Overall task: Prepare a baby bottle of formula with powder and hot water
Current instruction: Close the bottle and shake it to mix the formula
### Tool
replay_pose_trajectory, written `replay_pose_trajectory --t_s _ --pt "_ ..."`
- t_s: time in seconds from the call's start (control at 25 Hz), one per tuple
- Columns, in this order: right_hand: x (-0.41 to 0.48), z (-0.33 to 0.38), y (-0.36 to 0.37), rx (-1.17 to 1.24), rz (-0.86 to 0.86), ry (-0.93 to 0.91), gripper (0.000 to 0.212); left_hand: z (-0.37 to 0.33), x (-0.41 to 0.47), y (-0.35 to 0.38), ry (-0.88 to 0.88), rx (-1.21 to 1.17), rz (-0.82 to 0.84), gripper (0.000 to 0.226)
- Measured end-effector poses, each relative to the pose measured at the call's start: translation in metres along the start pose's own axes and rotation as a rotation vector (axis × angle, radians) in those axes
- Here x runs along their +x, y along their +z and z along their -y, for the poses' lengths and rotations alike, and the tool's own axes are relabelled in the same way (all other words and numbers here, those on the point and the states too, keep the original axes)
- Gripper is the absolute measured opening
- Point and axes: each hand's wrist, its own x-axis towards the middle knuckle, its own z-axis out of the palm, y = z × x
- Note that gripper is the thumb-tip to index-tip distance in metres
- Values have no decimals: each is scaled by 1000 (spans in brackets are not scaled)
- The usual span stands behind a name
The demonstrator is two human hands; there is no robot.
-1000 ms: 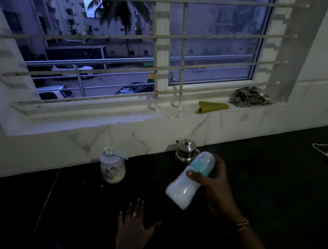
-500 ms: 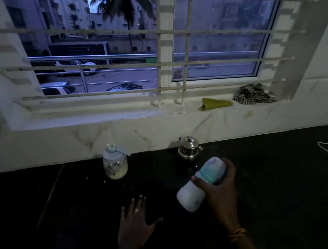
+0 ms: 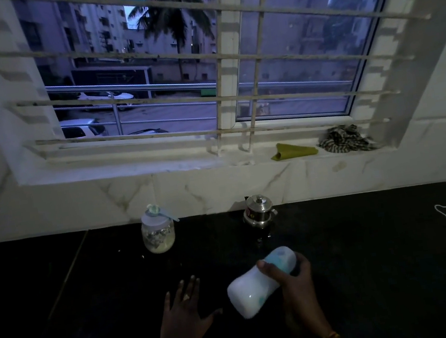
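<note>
milky white baby bottle (image 3: 255, 291), capped, tilted, clamped in right hand (image 3: 295, 283); left hand (image 3: 185, 318) spread flat

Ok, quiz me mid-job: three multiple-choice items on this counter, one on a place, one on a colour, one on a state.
1. Where is the scoop?
A. on the jar
B. on the sill
C. in the kettle

2. Colour of the folded cloth?
A. red
B. green
C. white

3. How is the bottle?
A. standing upright
B. lying on the counter
C. held tilted

A: the scoop rests on the jar's lid.
B: the sill cloth is green.
C: the right hand grips the bottle tilted; the left hand lies flat.
</note>
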Motion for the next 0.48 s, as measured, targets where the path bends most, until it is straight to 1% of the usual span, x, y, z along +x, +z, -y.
replay_pose_trajectory --t_s 0.04,0.12,0.16,0.24,0.28,0.4,0.44,0.48 --pt "2 0 -1 53 -35 12 80 -1 1 2 21 -8 -40 116" --pt "3 1 -1 109 -85 27 81 -1 0 -2 28 5 -38 113" --pt "2 -1 -2 90 -72 37 81 -1 0 -5 13 -3 43 107" --pt "3 -6 -2 -4 -51 51 80 2 2 1 -3 -5 118 97" --pt "3 -6 -1 -42 -53 46 82 4 5 7 6 -13 110 96" --pt "9 -8 -6 -23 -91 -9 86 5 4 9 13 -36 110 93" --pt "6 -9 -6 -57 -67 -35 86 5 5 9 5 -36 105 93" --pt "2 -12 -6 -104 11 -37 85 6 7 12 -2 -17 97 93"
